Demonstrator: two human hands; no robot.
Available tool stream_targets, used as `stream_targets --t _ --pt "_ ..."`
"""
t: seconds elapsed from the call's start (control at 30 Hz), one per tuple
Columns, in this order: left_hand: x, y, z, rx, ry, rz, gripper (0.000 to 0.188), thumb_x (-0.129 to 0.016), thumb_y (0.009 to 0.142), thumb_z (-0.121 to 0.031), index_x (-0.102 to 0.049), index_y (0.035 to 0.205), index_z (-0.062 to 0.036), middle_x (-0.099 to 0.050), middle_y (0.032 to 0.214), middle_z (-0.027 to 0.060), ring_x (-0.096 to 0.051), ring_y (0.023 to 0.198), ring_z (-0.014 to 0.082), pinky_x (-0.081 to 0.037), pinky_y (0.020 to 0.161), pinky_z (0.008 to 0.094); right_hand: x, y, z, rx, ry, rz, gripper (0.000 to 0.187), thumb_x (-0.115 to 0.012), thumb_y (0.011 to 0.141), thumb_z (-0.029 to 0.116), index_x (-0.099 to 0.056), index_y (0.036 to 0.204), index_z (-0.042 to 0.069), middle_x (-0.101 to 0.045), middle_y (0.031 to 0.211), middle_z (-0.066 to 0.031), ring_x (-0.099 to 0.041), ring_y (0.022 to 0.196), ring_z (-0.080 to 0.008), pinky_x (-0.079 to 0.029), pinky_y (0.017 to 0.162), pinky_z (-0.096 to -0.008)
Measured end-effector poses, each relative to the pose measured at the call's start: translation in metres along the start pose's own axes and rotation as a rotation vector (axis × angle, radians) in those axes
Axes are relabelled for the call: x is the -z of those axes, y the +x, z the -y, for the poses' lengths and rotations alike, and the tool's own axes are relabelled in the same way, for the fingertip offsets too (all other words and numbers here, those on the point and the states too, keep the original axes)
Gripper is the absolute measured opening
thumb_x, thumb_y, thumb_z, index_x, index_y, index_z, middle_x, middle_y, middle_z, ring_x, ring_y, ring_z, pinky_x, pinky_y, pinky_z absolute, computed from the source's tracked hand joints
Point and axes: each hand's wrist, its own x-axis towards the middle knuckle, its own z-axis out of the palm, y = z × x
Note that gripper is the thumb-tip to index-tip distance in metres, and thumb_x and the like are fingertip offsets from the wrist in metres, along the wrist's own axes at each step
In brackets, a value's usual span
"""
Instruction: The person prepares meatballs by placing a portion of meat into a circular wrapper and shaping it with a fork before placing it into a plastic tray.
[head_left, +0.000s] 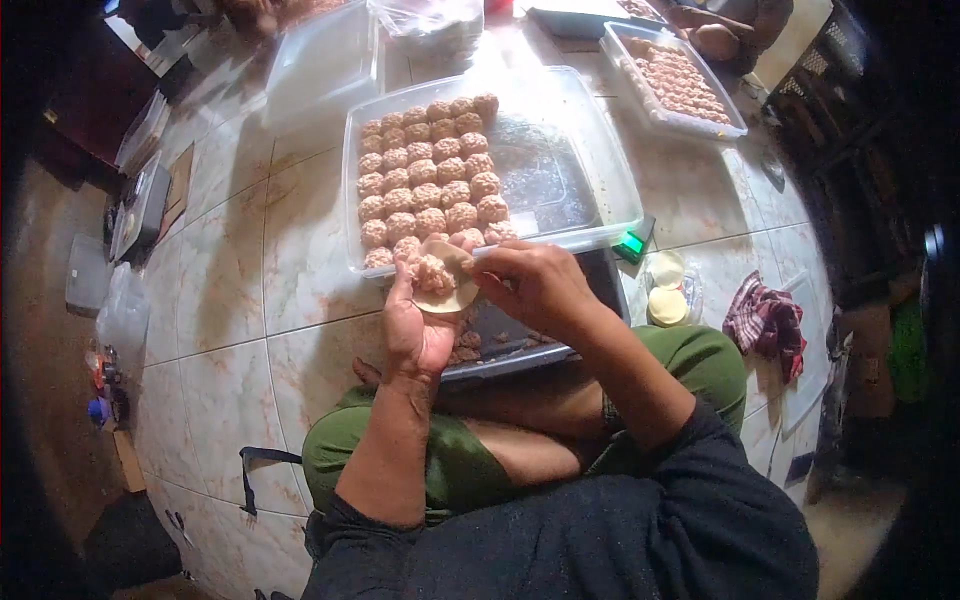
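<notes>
Black shirt [570,540] and crossed legs in green trousers [690,365] occupy the foreground. Cupped palm-up, the left hand [418,335] supports a round wrapper [463,296] bearing a mound of pinkish filling [433,274]; the right hand [535,280] pinches the wrapper's right edge. Both hands are above a dark tray [595,285] with filling scraps, at the near side of a clear container [590,165] holding rows of meat balls [424,171]. Pale discs [667,306] and a checked cloth [765,318] lie to the right.
</notes>
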Motion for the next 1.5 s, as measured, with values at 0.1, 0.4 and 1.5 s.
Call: stream_targets --t 0.1,0.4,1.5 --pt "0.007 0.004 -0.001 -0.062 0.023 -0.014 0.054 -0.025 0.101 -0.039 -0.036 0.133 0.0021 -0.045 0.131 0.0243 -0.047 0.121 0.0315 -0.040 0.103 0.0457 0.015 0.001 0.006 -0.015 -0.086 0.073 0.010 -0.067 0.079 0.014 -0.069 0.088 0.010 -0.066 0.083 -0.0115 -0.064 0.072 -0.0309 -0.051 0.062 -0.0374" --pt "0.003 0.002 -0.005 -0.188 0.108 0.021 0.048 -0.026 0.102 -0.035 -0.043 0.127 0.0034 -0.053 0.123 0.0216 -0.053 0.115 0.0299 -0.046 0.097 0.0414 0.015 -0.003 0.007 0.006 0.046 -0.064 0.014 -0.066 0.080 0.006 -0.069 0.095 0.007 -0.066 0.080 -0.0130 -0.065 0.068 -0.0248 -0.050 0.060 -0.0330" --pt "0.010 0.006 -0.055 -0.434 -0.019 -0.034 0.042 -0.055 0.090 -0.021 -0.046 0.120 0.0062 -0.055 0.118 0.0200 -0.056 0.108 0.0288 -0.047 0.096 0.0424 -0.057 -0.036 -0.083 -0.174 -0.348 0.624 0.019 -0.048 0.079 0.002 -0.065 0.087 -0.005 -0.064 0.088 -0.0261 -0.064 0.087 -0.0385 -0.051 0.073 -0.0437"
